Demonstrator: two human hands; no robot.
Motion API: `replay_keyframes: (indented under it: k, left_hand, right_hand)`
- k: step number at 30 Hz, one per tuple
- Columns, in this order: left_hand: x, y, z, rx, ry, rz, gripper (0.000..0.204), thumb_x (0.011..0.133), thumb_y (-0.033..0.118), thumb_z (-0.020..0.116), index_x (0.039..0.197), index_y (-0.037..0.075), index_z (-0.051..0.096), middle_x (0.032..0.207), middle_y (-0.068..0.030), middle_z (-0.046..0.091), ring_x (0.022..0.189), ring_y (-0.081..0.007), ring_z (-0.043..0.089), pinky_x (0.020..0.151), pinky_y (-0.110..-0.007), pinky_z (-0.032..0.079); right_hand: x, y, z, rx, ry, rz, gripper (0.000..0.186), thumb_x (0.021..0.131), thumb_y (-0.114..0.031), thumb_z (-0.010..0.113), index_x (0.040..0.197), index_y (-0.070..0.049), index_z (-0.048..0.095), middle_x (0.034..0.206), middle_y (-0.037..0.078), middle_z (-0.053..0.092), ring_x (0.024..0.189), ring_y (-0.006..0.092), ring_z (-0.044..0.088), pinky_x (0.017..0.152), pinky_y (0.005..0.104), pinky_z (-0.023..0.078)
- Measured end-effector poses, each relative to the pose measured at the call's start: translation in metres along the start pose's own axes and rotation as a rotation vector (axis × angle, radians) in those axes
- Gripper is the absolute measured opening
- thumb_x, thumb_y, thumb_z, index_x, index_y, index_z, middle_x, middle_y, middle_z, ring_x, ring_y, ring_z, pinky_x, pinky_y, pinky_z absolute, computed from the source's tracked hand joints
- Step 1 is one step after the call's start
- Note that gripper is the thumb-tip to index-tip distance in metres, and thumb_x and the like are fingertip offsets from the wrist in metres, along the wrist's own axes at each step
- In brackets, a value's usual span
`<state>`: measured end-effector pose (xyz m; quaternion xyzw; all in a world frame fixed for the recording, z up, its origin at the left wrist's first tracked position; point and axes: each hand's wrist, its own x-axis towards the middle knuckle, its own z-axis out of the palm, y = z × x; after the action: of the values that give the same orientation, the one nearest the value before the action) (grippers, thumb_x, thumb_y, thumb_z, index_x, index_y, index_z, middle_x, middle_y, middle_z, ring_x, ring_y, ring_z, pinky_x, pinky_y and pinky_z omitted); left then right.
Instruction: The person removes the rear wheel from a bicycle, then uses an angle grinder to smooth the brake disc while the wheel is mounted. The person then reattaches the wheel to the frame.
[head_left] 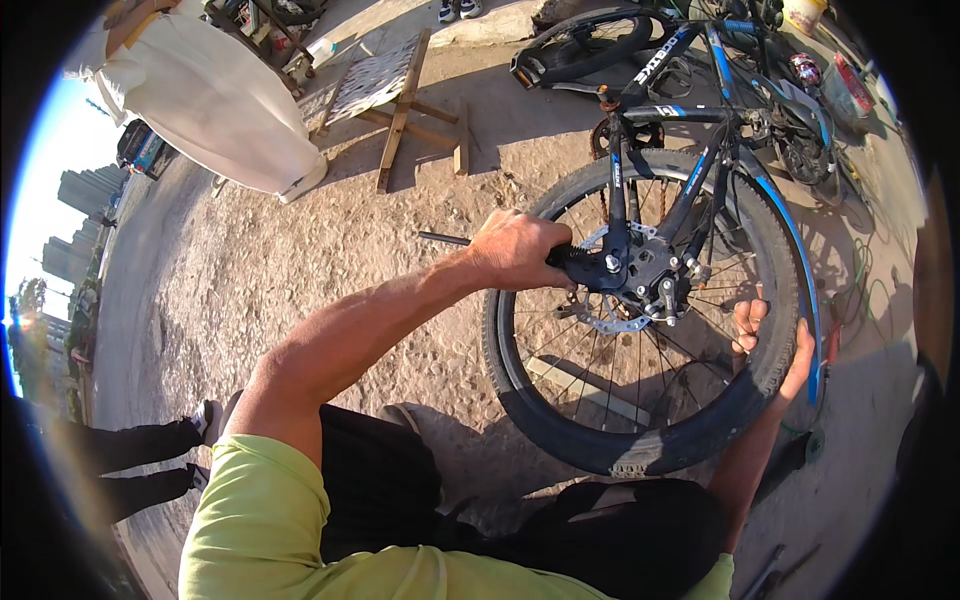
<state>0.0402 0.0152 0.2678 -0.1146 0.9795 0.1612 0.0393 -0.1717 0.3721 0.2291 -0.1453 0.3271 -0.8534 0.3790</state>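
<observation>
A black and blue bicycle (690, 110) stands before me, its rear wheel (520, 385) closest. My left hand (515, 250) is closed around what looks like a black kickstand (590, 270), beside the wheel's axle. The kickstand's thin dark end sticks out left of my fist. Next to it, a bolted black plate and a silver brake disc (620, 325) sit at the hub. On the wheel's right side, my right hand (770, 340) grips the tyre, with fingertips curled in among the spokes. A blue mudguard (812, 300) curves past that hand.
A wooden folding stool (400, 110) with a woven seat stands beyond. Large white fabric (200, 100) hangs upper left. Another person's dark-trousered legs (140, 450) are at left. A pale strip (590, 390) lies under the wheel. Other bicycle parts (600, 45) and a green hose (865, 290) lie right.
</observation>
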Motion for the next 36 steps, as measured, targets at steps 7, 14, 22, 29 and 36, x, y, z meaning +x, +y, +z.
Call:
replay_keyframes:
  k: [7,14,22,29,36]
  left_hand:
    - [-0.054,-0.040,0.056,-0.172,0.066,-0.029,0.053,0.074,0.045,0.092,0.107,0.009,0.071,0.094,-0.0112,0.075,0.088,-0.0333,0.075,0.075,-0.045,0.058]
    - [-0.045,-0.063,0.081,-0.300,0.090,0.091,0.053,0.080,0.043,0.086,0.116,0.009,0.068,0.105,-0.0104,0.075,0.095,-0.0336,0.075,0.077,-0.046,0.060]
    - [-0.026,-0.091,0.085,-0.341,0.209,0.098,0.061,0.082,0.057,0.085,0.111,0.006,0.068,0.102,-0.0137,0.073,0.089,-0.0372,0.075,0.076,-0.047,0.060]
    - [0.040,-0.093,0.104,-0.457,0.312,0.175,0.070,0.085,0.062,0.080,0.120,0.004,0.062,0.100,-0.0205,0.074,0.094,-0.0433,0.073,0.078,-0.052,0.058]
    - [0.054,-0.116,0.130,-0.563,0.286,0.066,0.067,0.085,0.057,0.083,0.118,0.003,0.061,0.099,-0.0219,0.074,0.098,-0.0453,0.072,0.080,-0.053,0.055]
  right_hand:
    - [0.014,0.011,0.031,0.035,-0.076,0.182,0.070,0.107,-0.047,0.052,0.150,0.008,0.046,0.122,0.019,0.065,0.123,0.0331,0.057,0.081,0.0330,0.059]
    - [0.042,-0.005,0.107,-0.012,-0.174,0.240,0.063,0.108,-0.040,0.049,0.148,0.009,0.050,0.137,0.030,0.059,0.136,0.0401,0.051,0.085,0.0384,0.059]
    - [0.087,-0.002,0.195,-0.299,-0.077,0.174,0.058,0.101,-0.036,0.053,0.140,0.006,0.059,0.114,0.026,0.072,0.099,0.0312,0.074,0.071,0.0347,0.066]
    - [0.116,-0.023,0.236,-0.684,-0.038,0.060,0.057,0.098,-0.040,0.055,0.130,0.006,0.066,0.103,0.021,0.075,0.086,0.0221,0.074,0.066,0.0285,0.063]
    - [0.142,0.033,0.264,-0.836,0.026,0.136,0.047,0.099,-0.034,0.057,0.126,0.002,0.068,0.101,0.017,0.076,0.075,0.0163,0.071,0.066,0.0264,0.061]
